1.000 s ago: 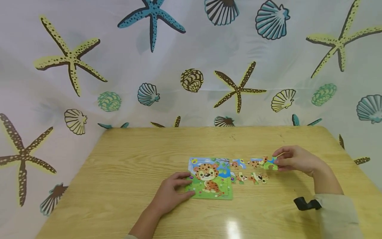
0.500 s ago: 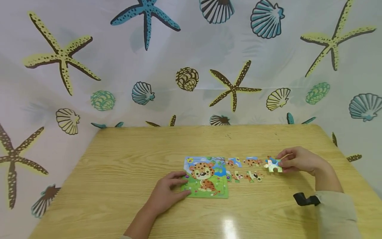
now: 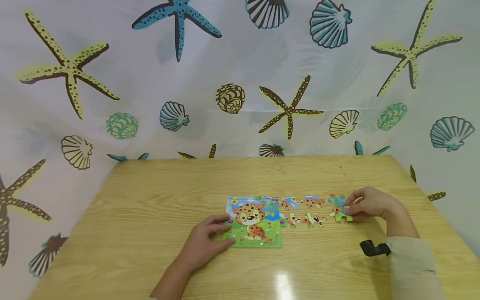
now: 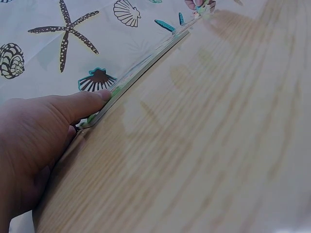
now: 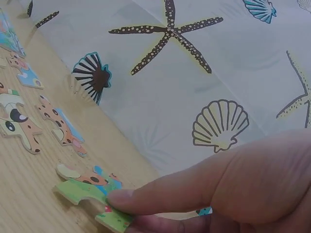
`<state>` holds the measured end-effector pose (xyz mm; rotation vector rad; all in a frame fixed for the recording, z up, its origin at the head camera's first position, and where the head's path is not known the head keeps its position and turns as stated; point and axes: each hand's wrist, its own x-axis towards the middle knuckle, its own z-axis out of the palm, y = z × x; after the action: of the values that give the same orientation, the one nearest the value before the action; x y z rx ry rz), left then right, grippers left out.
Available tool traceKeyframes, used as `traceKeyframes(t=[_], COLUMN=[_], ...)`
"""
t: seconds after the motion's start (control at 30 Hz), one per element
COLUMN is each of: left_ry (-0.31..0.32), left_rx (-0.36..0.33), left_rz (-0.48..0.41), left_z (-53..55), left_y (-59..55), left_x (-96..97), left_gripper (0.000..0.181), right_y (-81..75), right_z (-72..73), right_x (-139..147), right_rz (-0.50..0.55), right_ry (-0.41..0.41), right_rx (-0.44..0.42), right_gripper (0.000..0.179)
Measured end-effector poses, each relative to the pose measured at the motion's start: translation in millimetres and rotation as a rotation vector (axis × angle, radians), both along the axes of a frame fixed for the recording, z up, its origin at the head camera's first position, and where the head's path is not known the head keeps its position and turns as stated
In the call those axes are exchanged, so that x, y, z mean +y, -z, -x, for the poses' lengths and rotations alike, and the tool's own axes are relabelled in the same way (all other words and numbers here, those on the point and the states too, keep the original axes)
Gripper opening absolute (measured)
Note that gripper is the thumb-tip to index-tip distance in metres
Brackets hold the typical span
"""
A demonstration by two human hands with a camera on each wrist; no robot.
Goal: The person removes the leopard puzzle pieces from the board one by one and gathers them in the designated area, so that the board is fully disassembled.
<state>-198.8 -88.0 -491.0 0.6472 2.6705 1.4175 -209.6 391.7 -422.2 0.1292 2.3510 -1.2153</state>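
Note:
My left hand (image 3: pixel 206 239) rests at the left edge of a flat puzzle board (image 3: pixel 262 245) with a spotted leopard cub printed on it. In the left wrist view, the thumb (image 4: pixel 87 103) touches the board's edge (image 4: pixel 146 68). Over at the right, my right hand (image 3: pixel 376 204) pinches a jigsaw piece with green along its near side (image 3: pixel 341 217), low over the table. The right wrist view shows the thumb on top of this green jigsaw piece (image 5: pixel 75 191); the fingers below are partly hidden. Just behind it lies a blue-and-green jigsaw piece (image 3: pixel 336 200), partly covered.
Between the board and my right hand, several loose pieces form two rows, including a blue-edged piece (image 3: pixel 312 201) and a face piece (image 3: pixel 316 219). The wooden table (image 3: pixel 165 187) meets a hanging cloth (image 3: pixel 202 75) printed with starfish and shells.
The right hand has turned the held piece and brought it slightly toward me, uncovering the blue-and-green piece behind. The left hand stays at the board. The whole view has shifted a little.

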Motion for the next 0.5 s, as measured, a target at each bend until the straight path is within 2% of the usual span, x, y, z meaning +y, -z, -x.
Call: traceKeyframes(t=[0.17, 0.5], left_ry=[0.002, -0.004], left_rx=[0.0, -0.02], left_rz=[0.002, 0.002], left_z=[0.4, 0.0], left_y=[-1.6, -2.4], left_x=[1.2, 0.8], left_gripper=[0.04, 0.038], right_y=[-2.1, -2.1], right_z=[-1.6, -1.0], right_x=[-4.5, -10.6], right_rz=[-0.063, -0.157], right_ry=[0.064, 0.092], right_rx=[-0.021, 0.02], right_gripper=[0.031, 0.025])
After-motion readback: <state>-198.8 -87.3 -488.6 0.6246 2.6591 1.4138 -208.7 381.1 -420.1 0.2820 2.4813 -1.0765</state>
